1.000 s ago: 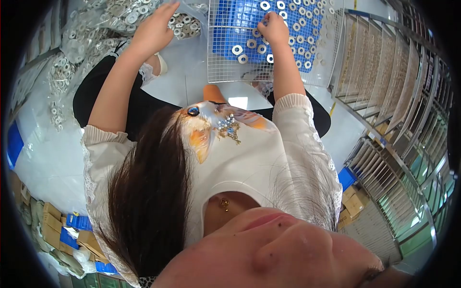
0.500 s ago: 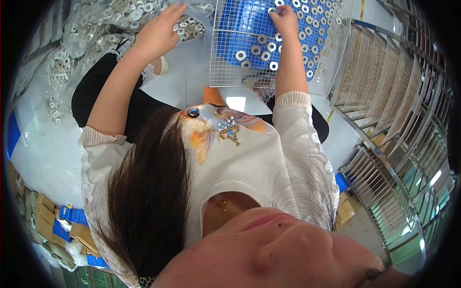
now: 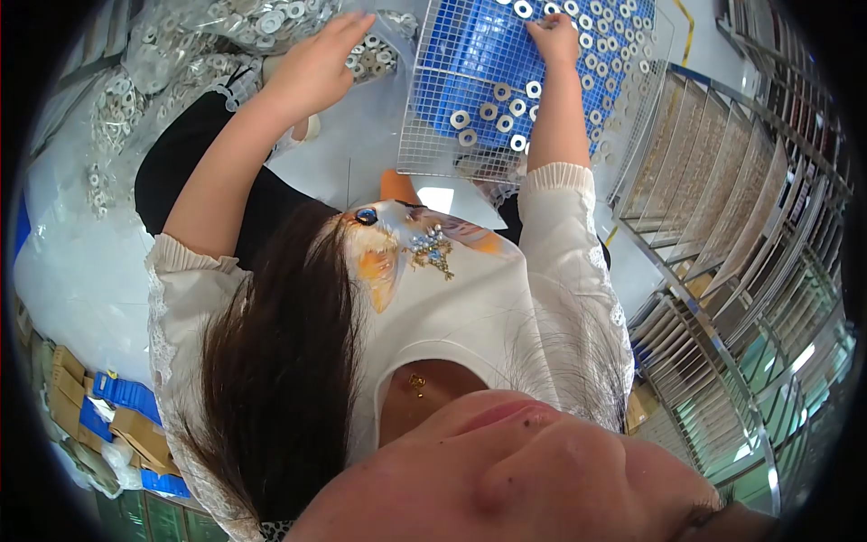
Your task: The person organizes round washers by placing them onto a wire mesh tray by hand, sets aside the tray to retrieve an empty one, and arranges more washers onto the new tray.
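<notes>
My right hand [image 3: 557, 42] hangs over the far part of a wire mesh rack [image 3: 424, 161], thumb and fingers pinched together. A small grey piece shows between them, apparently a washer, mostly hidden by the fingers. Pale flat washers [image 3: 489, 111] with round holes lie spaced out across the rack, with blue grid [image 3: 452, 50] beneath the mesh. On the other side, my left hand [image 3: 316, 70] has its fingers stretched out and appears to hold nothing. It is over the edge of a clear plastic bag of washers [image 3: 372, 60]; whether it touches the bag I cannot tell.
More clear bags of washers [image 3: 113, 113] lie at the upper left. Tall metal racks [image 3: 713, 289] with stacked mesh shelves stand along the right. Cardboard boxes [image 3: 144, 437] and blue bins [image 3: 126, 396] are at the lower left. My legs [image 3: 194, 154] flank the work area.
My right hand has shifted right and slightly away over the rack; the washer seen at its fingertips before is now hidden. My left hand stays near the bag. The whole view has shifted slightly.
</notes>
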A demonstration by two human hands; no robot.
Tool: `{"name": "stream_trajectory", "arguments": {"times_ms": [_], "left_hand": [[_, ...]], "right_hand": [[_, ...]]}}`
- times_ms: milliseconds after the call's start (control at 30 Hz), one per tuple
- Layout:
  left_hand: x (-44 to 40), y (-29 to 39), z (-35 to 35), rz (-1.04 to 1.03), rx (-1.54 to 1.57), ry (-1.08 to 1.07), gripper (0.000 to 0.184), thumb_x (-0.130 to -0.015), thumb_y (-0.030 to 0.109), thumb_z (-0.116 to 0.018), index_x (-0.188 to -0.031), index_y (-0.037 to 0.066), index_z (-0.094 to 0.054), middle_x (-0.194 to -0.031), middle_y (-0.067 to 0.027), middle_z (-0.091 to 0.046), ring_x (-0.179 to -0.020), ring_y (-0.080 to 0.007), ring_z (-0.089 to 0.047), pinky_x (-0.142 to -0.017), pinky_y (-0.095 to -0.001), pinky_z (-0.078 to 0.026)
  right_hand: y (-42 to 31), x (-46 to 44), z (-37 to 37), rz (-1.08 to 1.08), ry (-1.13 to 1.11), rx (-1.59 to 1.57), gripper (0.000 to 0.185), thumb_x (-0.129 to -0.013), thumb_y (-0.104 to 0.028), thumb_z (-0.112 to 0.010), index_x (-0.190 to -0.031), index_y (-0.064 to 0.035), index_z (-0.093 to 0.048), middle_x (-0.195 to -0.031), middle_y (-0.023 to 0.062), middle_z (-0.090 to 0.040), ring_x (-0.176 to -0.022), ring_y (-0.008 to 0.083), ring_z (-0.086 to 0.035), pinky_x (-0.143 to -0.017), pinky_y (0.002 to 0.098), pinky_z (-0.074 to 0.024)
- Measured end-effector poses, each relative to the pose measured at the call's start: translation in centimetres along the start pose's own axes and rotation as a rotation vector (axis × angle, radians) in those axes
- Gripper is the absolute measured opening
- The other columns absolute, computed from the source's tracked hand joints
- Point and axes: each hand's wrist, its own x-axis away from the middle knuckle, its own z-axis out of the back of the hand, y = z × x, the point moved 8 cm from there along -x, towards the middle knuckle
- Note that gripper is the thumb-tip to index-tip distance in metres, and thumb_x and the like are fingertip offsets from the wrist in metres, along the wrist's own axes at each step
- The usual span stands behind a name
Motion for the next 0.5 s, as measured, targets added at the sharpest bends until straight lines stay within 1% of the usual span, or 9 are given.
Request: {"name": "stream_trajectory", "arguments": {"times_ms": [33,100,167,200,233,300,367,433,500], "left_hand": [[0.0,-0.1,0.0,0.006,0.000,0.006,0.066,-0.073,-0.002,-0.044,-0.136,0.013,-0.033,-0.141,-0.0111,-0.034,-0.123,-0.0303,-0.040,-0.099,-0.0366,-0.038],[0.1,0.1,0.1,-0.011,-0.019,0.021,0.067,-0.073,-0.002,-0.045,-0.136,0.014,-0.033,-0.141,-0.0107,-0.033,-0.121,-0.0302,-0.043,-0.097,-0.0373,-0.040],[0.0,0.1,0.3,0.005,-0.021,0.012,0.067,-0.072,-0.002,-0.045,-0.136,0.014,-0.033,-0.141,-0.0103,-0.034,-0.119,-0.0300,-0.045,-0.095,-0.0376,-0.041],[0.1,0.2,0.2,0.012,-0.025,0.000,0.067,-0.072,-0.001,-0.046,-0.136,0.015,-0.033,-0.141,-0.0098,-0.034,-0.117,-0.0298,-0.046,-0.094,-0.0380,-0.042],[0.1,0.3,0.3,0.014,-0.025,0.001,0.067,-0.072,-0.001,-0.046,-0.136,0.015,-0.033,-0.141,-0.0098,-0.034,-0.117,-0.0298,-0.046,-0.094,-0.0380,-0.042],[0.2,0.5,0.6,0.009,-0.025,0.022,0.068,-0.072,-0.001,-0.046,-0.136,0.016,-0.033,-0.141,-0.0089,-0.034,-0.113,-0.0298,-0.050,-0.090,-0.0381,-0.045],[0.3,0.3,0.5,0.009,-0.026,0.032,0.068,-0.072,-0.001,-0.046,-0.136,0.016,-0.033,-0.141,-0.0087,-0.034,-0.112,-0.0299,-0.051,-0.090,-0.0378,-0.045],[0.3,-0.1,0.5,0.010,-0.026,0.042,0.068,-0.072,-0.001,-0.046,-0.136,0.016,-0.033,-0.140,-0.0086,-0.034,-0.111,-0.0301,-0.051,-0.089,-0.0376,-0.046],[0.3,0.0,0.5,-0.031,-0.026,0.081,0.069,-0.071,-0.001,-0.046,-0.137,0.017,-0.033,-0.140,-0.0086,-0.034,-0.110,-0.0304,-0.052,-0.089,-0.0375,-0.046]], "right_hand": [[-0.2,0.0,0.0,-0.025,-0.053,-0.043,0.046,-0.065,-0.034,-0.072,-0.102,-0.0088,-0.058,-0.103,0.0160,-0.057,-0.084,0.0270,-0.063,-0.074,0.0382,-0.0522],[-1.2,-0.1,0.0,-0.007,-0.055,-0.088,0.046,-0.065,-0.033,-0.072,-0.102,-0.0102,-0.058,-0.107,0.0161,-0.054,-0.086,0.0259,-0.063,-0.075,0.0382,-0.0518],[-2.2,-0.8,-1.0,0.080,-0.033,-0.119,0.047,-0.064,-0.033,-0.072,-0.105,-0.0134,-0.058,-0.110,0.0163,-0.052,-0.088,0.0267,-0.062,-0.077,0.0384,-0.0513],[-2.9,-1.1,-1.5,0.134,-0.017,-0.065,0.048,-0.064,-0.035,-0.071,-0.106,-0.0166,-0.058,-0.112,0.0161,-0.051,-0.090,0.0280,-0.062,-0.078,0.0384,-0.0508],[-2.9,-1.3,-1.8,0.137,-0.018,-0.065,0.048,-0.064,-0.035,-0.071,-0.106,-0.0166,-0.058,-0.112,0.0161,-0.051,-0.090,0.0280,-0.062,-0.078,0.0384,-0.0508],[-3.5,-1.5,-2.3,0.116,-0.020,0.098,0.050,-0.064,-0.036,-0.071,-0.108,-0.0157,-0.058,-0.111,0.0155,-0.052,-0.090,0.0291,-0.062,-0.077,0.0382,-0.0509],[-4.4,-1.3,-1.8,0.130,-0.034,0.101,0.051,-0.064,-0.036,-0.070,-0.108,-0.0129,-0.058,-0.113,0.0177,-0.051,-0.086,0.0307,-0.063,-0.075,0.0384,-0.0518],[-6.2,-0.9,-0.8,0.187,-0.015,-0.030,0.052,-0.063,-0.035,-0.071,-0.107,-0.0094,-0.057,-0.110,0.0209,-0.054,-0.082,0.0324,-0.064,-0.072,0.0384,-0.0529],[-7.8,-0.4,-1.2,0.207,-0.040,-0.036,0.054,-0.065,-0.032,-0.069,-0.111,-0.0079,-0.055,-0.105,0.0208,-0.058,-0.080,0.0307,-0.064,-0.069,0.0379,-0.0534]]}}
